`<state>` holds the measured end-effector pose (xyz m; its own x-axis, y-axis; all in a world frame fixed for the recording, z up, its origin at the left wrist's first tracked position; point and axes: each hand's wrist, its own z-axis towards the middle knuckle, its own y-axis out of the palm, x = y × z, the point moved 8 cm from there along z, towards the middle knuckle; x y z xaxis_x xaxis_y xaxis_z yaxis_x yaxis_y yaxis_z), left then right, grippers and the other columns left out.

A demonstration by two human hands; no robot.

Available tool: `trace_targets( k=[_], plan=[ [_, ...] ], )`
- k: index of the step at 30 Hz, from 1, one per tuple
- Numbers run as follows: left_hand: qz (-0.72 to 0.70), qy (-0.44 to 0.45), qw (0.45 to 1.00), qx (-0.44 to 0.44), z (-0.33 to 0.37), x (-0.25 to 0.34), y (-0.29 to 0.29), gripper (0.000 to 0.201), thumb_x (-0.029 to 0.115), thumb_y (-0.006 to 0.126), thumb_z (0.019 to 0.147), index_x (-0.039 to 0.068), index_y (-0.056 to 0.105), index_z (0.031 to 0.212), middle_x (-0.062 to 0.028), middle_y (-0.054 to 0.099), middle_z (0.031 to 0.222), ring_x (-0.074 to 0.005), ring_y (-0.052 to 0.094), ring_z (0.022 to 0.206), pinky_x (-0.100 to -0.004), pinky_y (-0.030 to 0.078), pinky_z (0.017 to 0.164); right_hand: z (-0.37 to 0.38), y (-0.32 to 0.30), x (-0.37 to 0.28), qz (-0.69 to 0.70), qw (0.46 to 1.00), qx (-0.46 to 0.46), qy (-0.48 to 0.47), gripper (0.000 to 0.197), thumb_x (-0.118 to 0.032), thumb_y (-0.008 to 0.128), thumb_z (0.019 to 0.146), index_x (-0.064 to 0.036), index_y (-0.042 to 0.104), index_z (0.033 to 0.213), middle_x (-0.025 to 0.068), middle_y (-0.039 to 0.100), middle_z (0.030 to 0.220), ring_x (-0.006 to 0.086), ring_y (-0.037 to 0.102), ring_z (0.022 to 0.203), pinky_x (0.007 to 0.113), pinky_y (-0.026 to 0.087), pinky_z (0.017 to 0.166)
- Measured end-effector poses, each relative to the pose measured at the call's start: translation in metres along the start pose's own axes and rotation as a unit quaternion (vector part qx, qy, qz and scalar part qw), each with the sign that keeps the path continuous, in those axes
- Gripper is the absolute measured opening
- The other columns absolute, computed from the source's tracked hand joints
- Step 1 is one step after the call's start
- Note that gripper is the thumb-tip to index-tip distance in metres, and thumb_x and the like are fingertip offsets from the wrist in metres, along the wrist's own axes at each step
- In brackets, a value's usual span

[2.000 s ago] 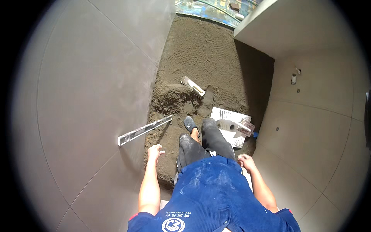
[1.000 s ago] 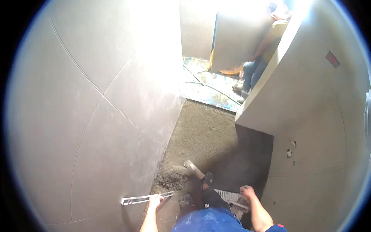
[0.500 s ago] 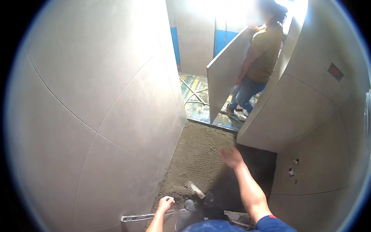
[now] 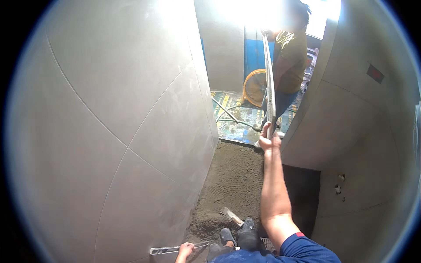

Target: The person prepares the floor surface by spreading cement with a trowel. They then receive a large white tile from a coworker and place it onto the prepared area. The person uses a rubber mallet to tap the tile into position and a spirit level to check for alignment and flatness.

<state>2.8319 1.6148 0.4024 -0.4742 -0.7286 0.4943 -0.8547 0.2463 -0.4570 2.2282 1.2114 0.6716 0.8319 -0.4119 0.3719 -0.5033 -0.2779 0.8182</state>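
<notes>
A large thin grey tile [image 4: 270, 83] stands upright, seen nearly edge-on. My right hand [image 4: 269, 139] reaches forward and is closed around its near lower end. Beyond it, a person [image 4: 289, 57] in a yellowish top holds the tile's upper part. My left hand [image 4: 187, 249] is low at the front with its fingers curled, and nothing shows in them. It overlaps a metal spirit level [image 4: 162, 250] beside the left wall; whether it touches the level I cannot tell. A trowel [image 4: 232, 216] lies on the grey mortar bed [image 4: 234, 175] near my feet.
Large grey tiles cover the left wall [image 4: 83, 166] and right wall [image 4: 333, 118]. Pipe ends [image 4: 337, 188] stick out on the right. Past the doorway, a round yellow-framed fan [image 4: 254, 87] stands by printed floor sheeting [image 4: 237, 122] with cables. Another notched tool [image 4: 268, 245] lies partly hidden beside my legs.
My right hand has gone from open and empty to gripping the tile. The tile has swung from broadside to edge-on. My left hand has lowered over the level, and the fan has come into view.
</notes>
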Motion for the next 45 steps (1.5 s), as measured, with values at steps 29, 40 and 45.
trace_targets(
  k=[29,40,45],
  plan=[
    [-0.058,0.557,0.821,-0.107,-0.136,0.889,-0.009,0.064,0.052,0.063,0.093,-0.001,0.056,0.128,-0.0101,0.061,0.114,-0.0219,0.056,0.104,-0.0339,0.043,0.093,-0.235,0.025,-0.090,-0.213,0.974,0.048,-0.052,0.024,-0.011,0.048,0.102,0.0067,0.056,0.117,0.0131,0.064,0.097,0.0236,0.069,0.082,0.029,0.064,0.069],
    [-0.111,0.483,0.863,-0.099,-0.144,0.981,0.049,0.051,0.043,0.070,0.090,-0.001,0.061,0.114,-0.0094,0.055,0.091,-0.0201,0.050,0.079,-0.0389,0.044,0.071,-0.240,0.039,-0.088,-0.287,0.955,0.073,-0.032,0.016,-0.007,0.057,0.094,0.0059,0.061,0.101,0.0097,0.064,0.087,0.0161,0.065,0.072,0.026,0.060,0.064],
    [-0.111,0.467,0.876,-0.053,-0.147,0.978,0.047,0.038,0.035,0.077,0.086,0.002,0.063,0.100,-0.0060,0.053,0.075,-0.0178,0.050,0.065,-0.0342,0.043,0.059,-0.252,0.017,-0.092,-0.269,0.951,0.140,-0.059,0.014,-0.007,0.058,0.092,0.0058,0.061,0.099,0.0100,0.063,0.086,0.0164,0.065,0.073,0.023,0.059,0.063]
  ],
)
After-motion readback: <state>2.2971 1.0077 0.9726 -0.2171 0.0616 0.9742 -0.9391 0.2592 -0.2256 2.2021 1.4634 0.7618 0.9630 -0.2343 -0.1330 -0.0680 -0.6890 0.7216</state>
